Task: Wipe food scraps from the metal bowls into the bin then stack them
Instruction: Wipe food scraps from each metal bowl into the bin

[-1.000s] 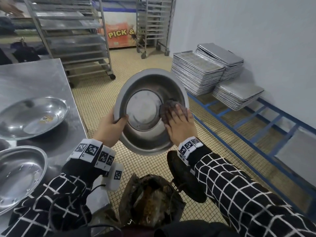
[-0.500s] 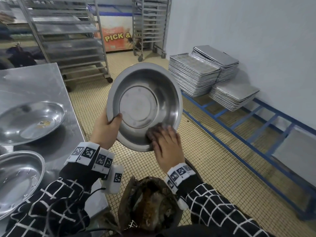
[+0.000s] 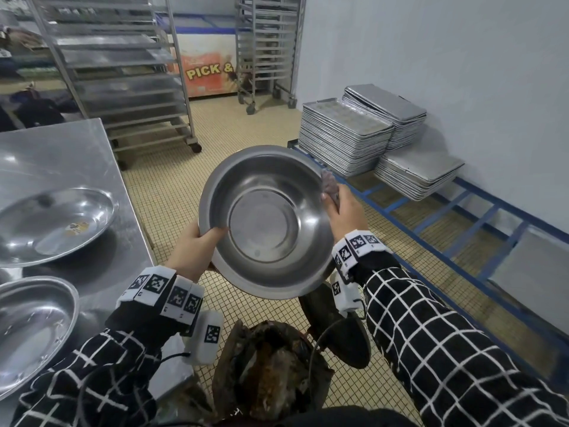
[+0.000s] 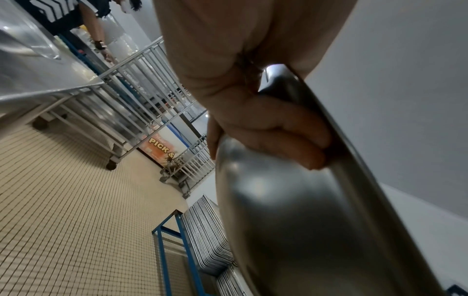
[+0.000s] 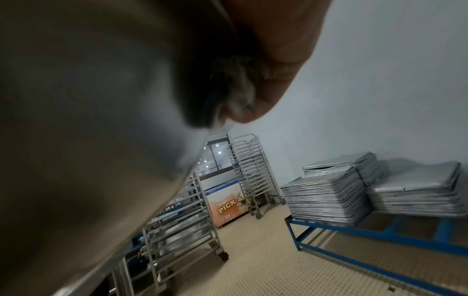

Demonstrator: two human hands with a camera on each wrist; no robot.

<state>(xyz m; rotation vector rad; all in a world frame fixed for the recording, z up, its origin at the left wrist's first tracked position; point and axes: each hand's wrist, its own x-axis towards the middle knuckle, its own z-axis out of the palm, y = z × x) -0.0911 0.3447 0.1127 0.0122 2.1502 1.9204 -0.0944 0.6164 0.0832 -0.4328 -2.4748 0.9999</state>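
I hold a round metal bowl tilted toward me, above the bin full of brown scraps. My left hand grips its left rim, thumb inside, fingers curled under the rim. My right hand is at the bowl's right rim and holds a dark grey-purple cloth against the outer wall. The bowl's inside looks clean. Two more metal bowls lie on the steel table at left: a far bowl with a small yellow scrap and a near bowl.
The steel table runs along my left. Wheeled tray racks stand behind it. Stacks of baking trays sit on a low blue frame along the right wall. A dark bin lid leans beside the bin. Tiled floor lies between.
The right hand with the cloth left the bowl's inside and bottom edge and went up round to the right rim. The bowl has tipped more level and dropped lower in view.
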